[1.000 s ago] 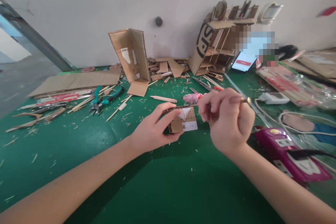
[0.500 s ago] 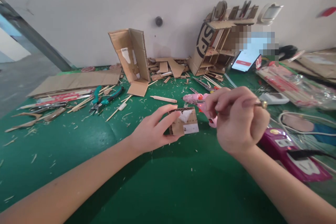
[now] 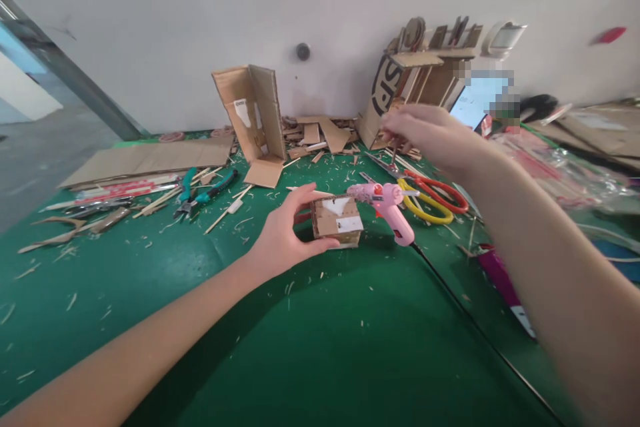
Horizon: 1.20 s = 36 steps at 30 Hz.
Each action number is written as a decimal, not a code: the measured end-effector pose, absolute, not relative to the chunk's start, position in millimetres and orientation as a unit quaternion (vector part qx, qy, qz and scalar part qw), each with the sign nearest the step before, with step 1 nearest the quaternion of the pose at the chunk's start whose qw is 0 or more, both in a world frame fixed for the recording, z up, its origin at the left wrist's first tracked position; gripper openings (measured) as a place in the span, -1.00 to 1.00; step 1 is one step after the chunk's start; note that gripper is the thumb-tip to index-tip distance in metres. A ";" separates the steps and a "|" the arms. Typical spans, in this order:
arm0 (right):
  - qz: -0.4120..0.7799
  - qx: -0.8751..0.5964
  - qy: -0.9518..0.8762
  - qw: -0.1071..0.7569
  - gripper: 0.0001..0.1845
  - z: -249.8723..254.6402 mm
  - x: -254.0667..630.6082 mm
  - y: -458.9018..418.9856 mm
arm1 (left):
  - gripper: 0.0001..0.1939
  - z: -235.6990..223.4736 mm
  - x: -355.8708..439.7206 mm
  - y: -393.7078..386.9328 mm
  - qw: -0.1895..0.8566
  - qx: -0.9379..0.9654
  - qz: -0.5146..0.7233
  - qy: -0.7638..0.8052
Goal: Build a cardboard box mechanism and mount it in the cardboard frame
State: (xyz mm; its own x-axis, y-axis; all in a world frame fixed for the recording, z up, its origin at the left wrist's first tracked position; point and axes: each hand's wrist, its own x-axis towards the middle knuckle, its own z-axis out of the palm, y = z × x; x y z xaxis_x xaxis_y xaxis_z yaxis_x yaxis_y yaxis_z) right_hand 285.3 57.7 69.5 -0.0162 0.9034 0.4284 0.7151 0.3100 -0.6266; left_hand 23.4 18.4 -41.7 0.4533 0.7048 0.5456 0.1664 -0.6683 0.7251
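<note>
My left hand (image 3: 287,227) grips a small cardboard box (image 3: 330,223) by its left side, thumb along the near edge and fingers at the far side. White torn paper shows on the box's top. Farther back on the right, my right hand (image 3: 420,130) is closed, pointing down, with a thin metal rod (image 3: 395,150) partly visible under its fingertips. Just right of the box lies a pink hot glue gun (image 3: 393,207), its black cord running toward me. Scissors with red and yellow handles (image 3: 430,217) lie below my right hand.
An open cardboard piece (image 3: 255,113) stands near the wall. Behind my right hand is a cardboard shelf box (image 3: 385,90), with a phone (image 3: 480,100) beside it. Pliers (image 3: 187,197) and sticks lie left; a purple power strip (image 3: 500,280) lies right. Scraps litter the green table (image 3: 280,347).
My right hand has moved back and left from beside the glue gun toward the cardboard shelf box, uncovering the gun and scissors. The small box in my left hand has shifted slightly left and tilted.
</note>
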 end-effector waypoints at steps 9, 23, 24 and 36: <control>0.173 -0.544 -0.782 0.249 -0.56 44.4 290.9 114.0 | -0.29 -41.1 7.9 40.0 0.640 0.549 0.443 0.303; -0.019 -0.437 -0.730 0.525 -0.77 93.5 245.9 -33.2 | -0.28 -33.9 -0.5 42.2 0.713 0.562 0.371 0.193; -0.012 -0.424 -0.752 0.504 -0.75 89.3 239.4 -48.0 | -0.36 -35.0 -1.3 43.0 0.708 0.559 0.380 0.203; 0.164 -0.464 -0.803 0.336 -0.47 4.1 203.7 -52.0 | -0.43 -18.6 4.7 33.1 0.780 0.497 0.220 0.309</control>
State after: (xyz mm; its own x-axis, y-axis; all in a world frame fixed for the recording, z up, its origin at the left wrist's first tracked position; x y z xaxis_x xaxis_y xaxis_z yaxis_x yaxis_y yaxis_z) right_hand 203.7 -52.0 4.1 -0.3442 0.8550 0.3880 0.6353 0.5164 -0.5743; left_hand 4.7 33.1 -18.6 0.7119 0.6508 -0.2638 -0.0356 0.4087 0.9120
